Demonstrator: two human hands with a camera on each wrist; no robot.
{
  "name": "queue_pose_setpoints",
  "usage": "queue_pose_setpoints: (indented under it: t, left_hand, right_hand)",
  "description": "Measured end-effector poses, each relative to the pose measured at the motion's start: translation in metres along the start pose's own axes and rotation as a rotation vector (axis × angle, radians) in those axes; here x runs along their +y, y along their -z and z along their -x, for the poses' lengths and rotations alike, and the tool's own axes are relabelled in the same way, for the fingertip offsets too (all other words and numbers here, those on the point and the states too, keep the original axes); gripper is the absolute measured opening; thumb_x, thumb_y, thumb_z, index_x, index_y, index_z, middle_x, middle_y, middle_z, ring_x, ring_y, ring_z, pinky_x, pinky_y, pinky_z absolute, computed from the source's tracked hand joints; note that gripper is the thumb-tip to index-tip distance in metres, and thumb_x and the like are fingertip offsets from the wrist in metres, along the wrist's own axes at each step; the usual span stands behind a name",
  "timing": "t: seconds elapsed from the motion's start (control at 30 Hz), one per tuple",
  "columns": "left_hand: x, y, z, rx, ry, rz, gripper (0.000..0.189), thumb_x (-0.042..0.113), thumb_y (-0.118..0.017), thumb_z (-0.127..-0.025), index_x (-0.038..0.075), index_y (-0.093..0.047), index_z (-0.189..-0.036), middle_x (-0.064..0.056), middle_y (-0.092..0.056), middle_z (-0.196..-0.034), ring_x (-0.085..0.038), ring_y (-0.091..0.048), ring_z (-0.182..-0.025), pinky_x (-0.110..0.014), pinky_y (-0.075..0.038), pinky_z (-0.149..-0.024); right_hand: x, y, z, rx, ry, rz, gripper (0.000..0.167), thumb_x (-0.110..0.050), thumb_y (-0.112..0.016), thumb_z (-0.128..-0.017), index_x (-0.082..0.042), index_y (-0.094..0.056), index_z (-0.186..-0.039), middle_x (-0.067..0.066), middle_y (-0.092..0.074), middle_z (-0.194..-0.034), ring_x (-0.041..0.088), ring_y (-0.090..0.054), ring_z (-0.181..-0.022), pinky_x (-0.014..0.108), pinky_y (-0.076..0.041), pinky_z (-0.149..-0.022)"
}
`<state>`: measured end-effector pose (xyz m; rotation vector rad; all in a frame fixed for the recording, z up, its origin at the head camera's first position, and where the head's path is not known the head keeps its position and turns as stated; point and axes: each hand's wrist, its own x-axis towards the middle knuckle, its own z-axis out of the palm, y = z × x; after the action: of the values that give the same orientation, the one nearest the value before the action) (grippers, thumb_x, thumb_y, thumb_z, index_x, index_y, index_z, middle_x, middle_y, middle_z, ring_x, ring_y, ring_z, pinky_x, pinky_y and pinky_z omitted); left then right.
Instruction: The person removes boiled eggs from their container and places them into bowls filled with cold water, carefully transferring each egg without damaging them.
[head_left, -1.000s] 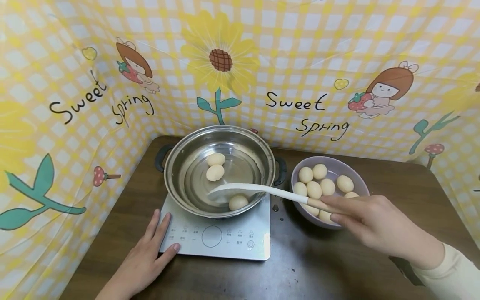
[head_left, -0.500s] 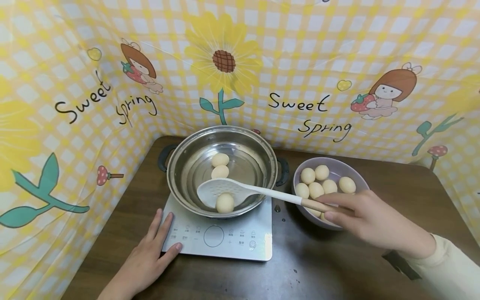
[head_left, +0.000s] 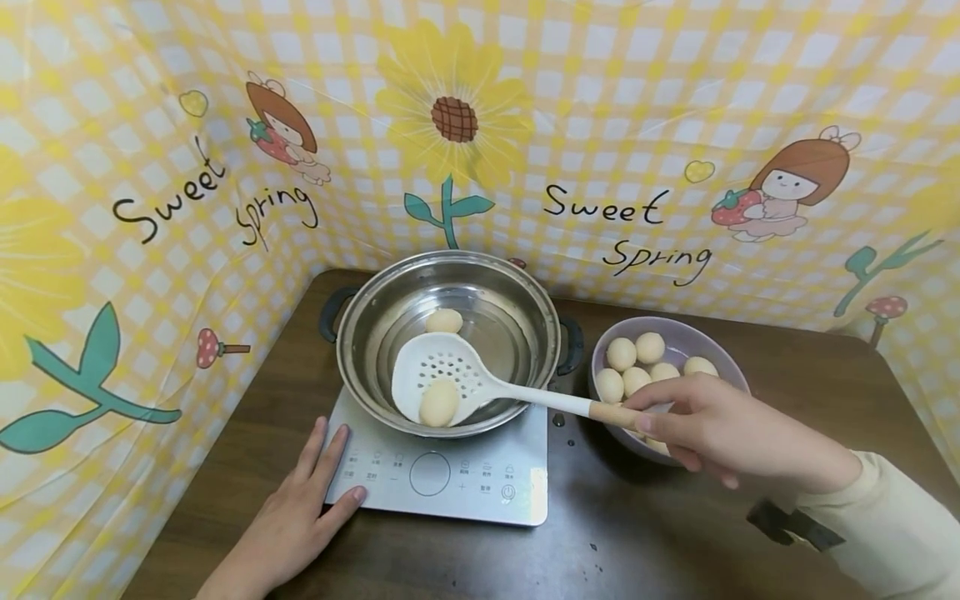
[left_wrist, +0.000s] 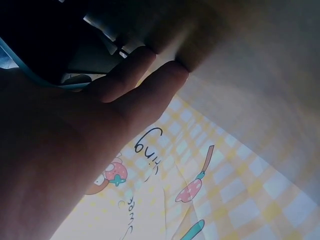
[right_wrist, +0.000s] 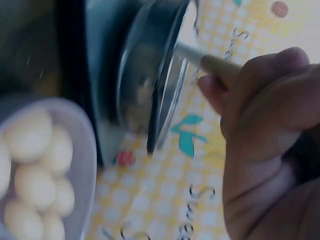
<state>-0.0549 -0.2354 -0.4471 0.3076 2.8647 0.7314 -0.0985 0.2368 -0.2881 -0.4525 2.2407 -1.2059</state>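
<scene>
My right hand (head_left: pixel 723 433) grips the wooden handle of a white slotted spoon (head_left: pixel 480 385), in the head view. The spoon's bowl is over the steel pot (head_left: pixel 351 379), and one peeled-looking egg (head_left: pixel 439 403) lies in it. Behind the spoon, another egg (head_left: pixel 444 321) shows in the water. In the right wrist view, the right hand (right_wrist: pixel 270 120) curls round the handle, with the pot (right_wrist: pixel 142 65) beyond. My left hand (head_left: pixel 288 508) rests on the table with its fingers extended at the left edge of the silver induction cooker (head_left: pixel 480 504). Dark shadow covers much of the left wrist view.
A purple bowl (head_left: pixel 738 371) holding several eggs (head_left: pixel 621 354) stands to the right of the pot, partly beneath the right hand. Black side handles (head_left: pixel 572 346) stick out from the pot. Yellow checked cloth (head_left: pixel 585 100) hangs behind and at the left. Water drops (head_left: pixel 558 420) dot the brown table (head_left: pixel 630 533).
The spoon has come up out of the water with an egg in it and turned flatter, now covering where a second egg showed. The right hand shifted slightly left; the left hand stayed put.
</scene>
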Motion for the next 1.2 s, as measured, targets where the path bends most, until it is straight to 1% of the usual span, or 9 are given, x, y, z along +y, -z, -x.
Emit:
queue_pose_setpoints:
  t: [0.13,0.37,0.53,0.7,0.8,0.87,1.03,1.13,1.2]
  left_hand:
    - [0.000,-0.001,0.000,0.006,-0.003,-0.001,0.083,0.053,-0.051,-0.103,0.016,-0.010,-0.164,-0.020,0.002,-0.167,-0.059,-0.033,-0.136,-0.079,-0.036,-0.086]
    - [0.002,0.000,0.001,0.013,-0.010,0.002,0.082,0.052,-0.052,-0.103,0.015,-0.012,-0.164,-0.020,0.002,-0.167,-0.058,-0.033,-0.136,-0.078,-0.037,-0.087]
    - [0.003,0.000,0.001,0.018,-0.020,0.005,0.082,0.051,-0.053,-0.103,0.016,-0.010,-0.164,-0.019,0.003,-0.168,-0.058,-0.031,-0.137,-0.078,-0.036,-0.088]
    - [0.003,0.000,0.001,0.017,-0.021,0.010,0.082,0.051,-0.052,-0.103,0.017,-0.009,-0.165,-0.018,0.003,-0.168,-0.058,-0.030,-0.137,-0.078,-0.036,-0.088]
    - [0.002,0.000,0.002,0.010,-0.012,0.013,0.083,0.052,-0.052,-0.103,0.018,-0.008,-0.165,-0.018,0.004,-0.168,-0.058,-0.030,-0.138,-0.078,-0.036,-0.088]
    - [0.002,0.000,0.003,0.008,-0.008,0.012,0.083,0.053,-0.052,-0.103,0.017,-0.008,-0.165,-0.019,0.004,-0.168,-0.057,-0.031,-0.138,-0.078,-0.036,-0.088]
    - [0.000,-0.001,0.005,0.021,-0.010,0.008,0.083,0.051,-0.053,-0.103,0.017,-0.008,-0.165,-0.019,0.004,-0.168,-0.057,-0.032,-0.137,-0.077,-0.036,-0.088]
    - [-0.001,-0.001,0.006,0.026,-0.013,0.007,0.083,0.050,-0.054,-0.103,0.017,-0.008,-0.165,-0.019,0.004,-0.168,-0.058,-0.031,-0.137,-0.077,-0.037,-0.088]
    - [-0.001,-0.002,0.006,0.028,-0.015,0.006,0.083,0.050,-0.054,-0.103,0.016,-0.008,-0.165,-0.019,0.004,-0.168,-0.058,-0.032,-0.136,-0.077,-0.037,-0.087]
  right_hand:
    - [-0.007,-0.001,-0.007,-0.052,-0.027,-0.080,0.021,-0.013,-0.051,-0.105,-0.006,-0.070,-0.112,0.004,-0.049,-0.054,0.014,-0.042,-0.031,0.037,-0.041,-0.029]
    - [-0.003,0.002,-0.009,-0.132,-0.039,-0.256,0.022,-0.013,-0.047,-0.106,0.004,-0.062,-0.107,0.008,-0.049,-0.057,0.010,-0.042,-0.033,0.029,-0.039,-0.030]
    - [0.000,0.004,-0.007,-0.149,-0.031,-0.310,0.023,-0.014,-0.049,-0.106,0.005,-0.060,-0.110,0.006,-0.049,-0.056,0.009,-0.043,-0.033,0.026,-0.038,-0.031]
    - [0.001,0.009,0.000,-0.146,-0.036,-0.345,0.023,-0.016,-0.049,-0.106,0.004,-0.060,-0.108,0.003,-0.048,-0.055,0.009,-0.038,-0.032,0.026,-0.034,-0.029]
    - [0.003,0.012,0.007,-0.137,-0.023,-0.352,0.023,-0.015,-0.048,-0.107,0.003,-0.062,-0.108,0.003,-0.047,-0.055,0.013,-0.034,-0.031,0.029,-0.030,-0.027]
    - [0.005,0.015,0.013,-0.132,-0.018,-0.363,0.023,-0.015,-0.047,-0.108,0.001,-0.063,-0.110,0.007,-0.043,-0.054,0.019,-0.029,-0.030,0.031,-0.027,-0.025]
    - [0.011,0.025,0.028,-0.132,0.004,-0.393,0.023,-0.013,-0.042,-0.110,0.001,-0.061,-0.107,0.025,-0.029,-0.055,0.040,-0.018,-0.033,0.035,-0.022,-0.023]
    - [0.016,0.031,0.036,-0.130,0.011,-0.397,0.025,-0.011,-0.038,-0.111,0.001,-0.059,-0.105,0.027,-0.026,-0.056,0.043,-0.016,-0.033,0.035,-0.021,-0.022]
    - [0.020,0.036,0.043,-0.118,-0.003,-0.393,0.025,-0.011,-0.037,-0.111,0.000,-0.059,-0.108,0.027,-0.026,-0.057,0.044,-0.015,-0.033,0.035,-0.022,-0.023]
